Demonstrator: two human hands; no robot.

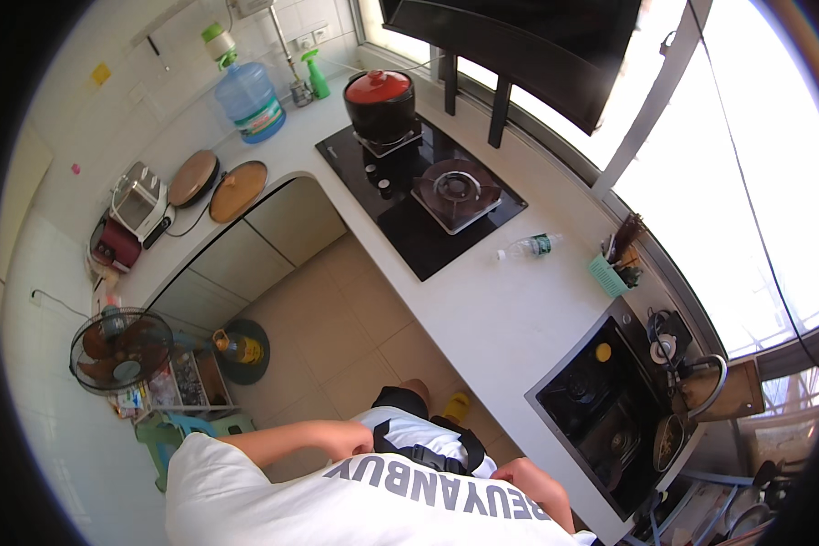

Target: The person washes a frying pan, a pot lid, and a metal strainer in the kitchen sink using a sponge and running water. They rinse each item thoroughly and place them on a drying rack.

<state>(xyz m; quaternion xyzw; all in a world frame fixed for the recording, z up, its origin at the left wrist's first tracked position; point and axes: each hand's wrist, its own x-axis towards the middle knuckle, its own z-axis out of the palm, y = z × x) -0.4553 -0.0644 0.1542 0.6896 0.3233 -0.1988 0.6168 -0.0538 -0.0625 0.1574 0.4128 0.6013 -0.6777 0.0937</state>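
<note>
My left hand (347, 439) is bent in at my waist, its curled fingers beside the hem of my white T-shirt (280, 508) and a black strap (383, 437). On the other side, my right hand (527, 476) rests against the shirt near the strap's far end. Most fingertips of both hands are hidden, so whether they grip cloth or strap is unclear. Between them a black plastic buckle (424, 456) lies across the pale cloth at my waist. Below, a yellow slipper (456, 407) shows on the tiled floor (355, 327).
The white countertop (443, 327) carries a gas hob (409, 232), a red-lidded pot (380, 109), a plastic bottle (529, 247) and a black sink (559, 396). Leftward stand a water jug (249, 102), an electric fan (121, 351) and an oil bottle (239, 347). A range hood (519, 48) overhangs the hob.
</note>
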